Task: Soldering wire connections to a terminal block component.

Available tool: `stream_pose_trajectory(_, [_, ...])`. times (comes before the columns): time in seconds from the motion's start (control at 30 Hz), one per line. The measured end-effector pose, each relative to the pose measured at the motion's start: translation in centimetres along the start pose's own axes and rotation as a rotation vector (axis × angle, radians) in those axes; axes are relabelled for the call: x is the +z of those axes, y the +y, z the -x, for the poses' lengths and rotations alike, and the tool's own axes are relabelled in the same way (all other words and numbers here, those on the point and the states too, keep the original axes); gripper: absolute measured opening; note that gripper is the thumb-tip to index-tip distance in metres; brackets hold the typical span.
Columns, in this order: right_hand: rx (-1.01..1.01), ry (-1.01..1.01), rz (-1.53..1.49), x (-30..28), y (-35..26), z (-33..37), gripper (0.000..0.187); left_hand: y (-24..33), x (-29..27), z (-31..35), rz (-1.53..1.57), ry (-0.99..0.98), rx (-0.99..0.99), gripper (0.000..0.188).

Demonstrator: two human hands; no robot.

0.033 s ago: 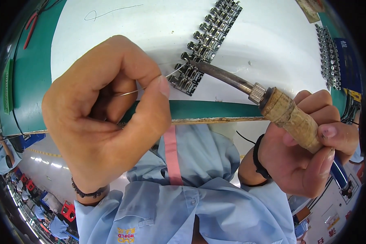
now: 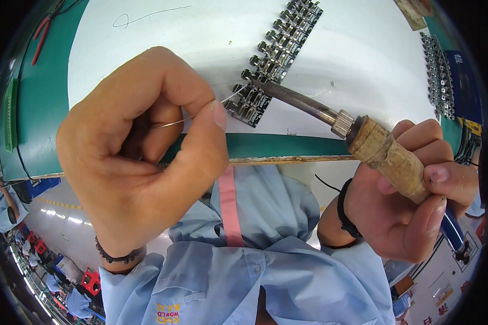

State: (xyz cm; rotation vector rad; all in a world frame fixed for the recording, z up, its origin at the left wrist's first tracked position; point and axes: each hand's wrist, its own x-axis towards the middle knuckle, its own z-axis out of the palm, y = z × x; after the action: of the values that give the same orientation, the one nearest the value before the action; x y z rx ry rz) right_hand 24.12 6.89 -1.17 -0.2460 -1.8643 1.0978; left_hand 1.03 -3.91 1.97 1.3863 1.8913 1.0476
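My left hand [image 2: 141, 146] pinches a thin strand of solder wire [image 2: 171, 124] between thumb and forefinger. Its far end reaches the near part of a black strip of circuit boards [image 2: 279, 51], which lies slantwise on white paper. In my right hand [image 2: 412, 200] is a soldering iron [image 2: 382, 154], gripped by its worn, tan-wrapped handle. The dark metal shaft points left, and the tip meets the strip right by the end of the wire. Small metal-and-black parts line the boards. The exact contact point is too small to make out.
White paper [image 2: 146, 38] covers much of the green table [image 2: 43, 108]. Red-handled pliers [image 2: 41, 40] and a green strip [image 2: 10, 115] lie at the left. More boards [image 2: 439, 76] sit at the far right beside a blue bin [image 2: 467, 84]. The table's worn front edge [image 2: 287, 160] runs under my hands.
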Motion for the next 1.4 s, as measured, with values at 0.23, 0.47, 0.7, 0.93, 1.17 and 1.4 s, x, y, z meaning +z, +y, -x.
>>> stream_pose_trajectory(0.23, [0.012, 0.055, 0.085, 1.3, -0.5, -0.3, 0.02, -0.1, 0.6, -0.2, 0.017, 0.0, 0.008, 0.009])
stream_pose_trajectory(0.47, [0.023, 0.013, 0.022, 0.6, -0.8, -0.7, 0.021, 0.1, 1.3, -0.3, 0.028, 0.018, 0.019, 0.008])
stream_pose_trajectory(0.7, [0.102, 0.086, 0.195, 1.5, -1.3, -1.1, 0.021, 0.2, 1.0, 0.4, 0.024, 0.08, 0.037, 0.006])
stream_pose_trajectory(0.93, [-0.05, 0.198, 0.045, 0.8, 0.1, 0.5, 0.021, -0.1, 1.3, 1.4, -0.078, 0.352, 0.015, 0.009])
stream_pose_trajectory(1.17, [-0.044, 0.069, 0.048, -1.2, 0.2, 0.1, 0.021, -0.2, 1.2, 1.6, -0.006, 0.309, 0.067, 0.007])
stream_pose_trajectory(1.4, [0.065, 0.077, 0.236, 0.7, -0.9, -1.1, 0.02, -0.5, 2.0, 0.8, 0.027, 0.232, 0.144, 0.009])
